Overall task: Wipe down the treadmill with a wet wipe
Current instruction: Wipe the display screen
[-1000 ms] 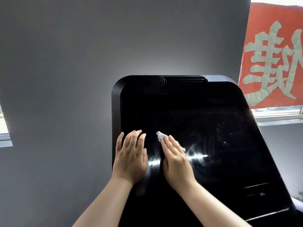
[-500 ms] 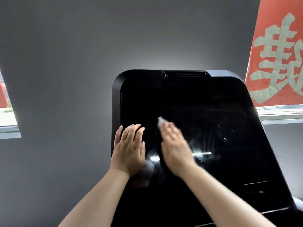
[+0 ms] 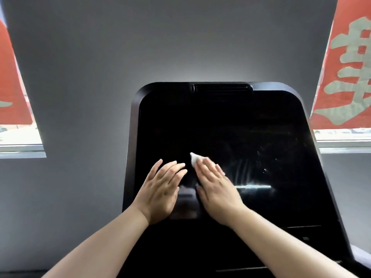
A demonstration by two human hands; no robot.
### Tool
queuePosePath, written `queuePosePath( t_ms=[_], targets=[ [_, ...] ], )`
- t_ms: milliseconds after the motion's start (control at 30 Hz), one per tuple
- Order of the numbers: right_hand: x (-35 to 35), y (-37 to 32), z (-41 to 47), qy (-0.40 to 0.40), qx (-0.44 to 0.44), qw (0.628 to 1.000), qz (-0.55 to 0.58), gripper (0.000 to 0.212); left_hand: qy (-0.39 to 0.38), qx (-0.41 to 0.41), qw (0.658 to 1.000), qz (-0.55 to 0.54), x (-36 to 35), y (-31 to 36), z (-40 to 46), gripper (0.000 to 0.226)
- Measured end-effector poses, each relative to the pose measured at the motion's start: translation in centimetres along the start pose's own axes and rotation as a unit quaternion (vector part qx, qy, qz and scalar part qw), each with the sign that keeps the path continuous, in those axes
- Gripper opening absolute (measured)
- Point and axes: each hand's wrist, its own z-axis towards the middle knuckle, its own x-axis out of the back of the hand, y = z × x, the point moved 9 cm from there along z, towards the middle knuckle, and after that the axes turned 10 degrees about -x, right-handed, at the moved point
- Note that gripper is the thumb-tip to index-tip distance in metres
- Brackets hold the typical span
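The treadmill's black glossy console screen [image 3: 230, 127] fills the middle of the view, tilted back toward a grey wall. My right hand [image 3: 216, 189] lies flat on the screen with straight fingers, pressing a white wet wipe [image 3: 195, 158] against the glass; only a corner of the wipe shows past my fingertips. My left hand [image 3: 162, 189] rests flat on the screen just to the left, fingers straight, holding nothing. Wet streaks glint on the glass to the right of my right hand.
A vent slot [image 3: 221, 89] sits at the console's top edge. Windows with red banners bearing pale characters flank the console, one at the left [image 3: 12, 87] and one at the right [image 3: 347, 73]. A lower control strip [image 3: 303, 227] lies below the screen.
My right hand slid the wipe up the screen from the lower middle. The left hand stayed flat beside it. My view shifted, bringing the left window into sight.
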Motion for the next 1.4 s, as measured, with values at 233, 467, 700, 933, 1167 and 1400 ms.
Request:
queuePosePath(
  t_ms=[233, 467, 700, 933, 1167, 1400],
  targets=[
    [0.1, 2.4, -6.0, -0.078, 0.204, 0.971, -0.099, 0.06, -0.177, -0.01, 0.984, 0.033, -2.3, 1.9, -1.0, 0.08],
    [0.3, 3.5, -1.5, -0.028, -0.009, 1.0, 0.007, 0.068, -0.278, 0.057, 0.954, 0.094, -2.1, 1.9, -0.8, 0.137],
    [1.6, 4.8, -5.0, -0.067, 0.179, 0.979, -0.075, 0.06, -0.349, 0.116, 0.925, 0.099, -1.7, 1.7, 0.6, 0.13],
    [0.3, 4.2, -3.5, -0.027, 0.044, 0.999, -0.003, 0.065, -0.378, 0.12, 0.912, 0.107, -2.4, 3.5, 2.2, 0.13],
    [1.9, 7.8, -6.3, -0.06, 0.179, 0.979, -0.08, 0.059, -0.401, 0.133, 0.896, 0.137, -3.2, 4.0, 2.2, 0.133],
    [0.2, 2.3, -4.5, -0.034, 0.063, 0.997, 0.027, 0.068, -0.411, 0.167, 0.885, 0.139, -3.2, 4.3, 2.4, 0.13]
  ],
)
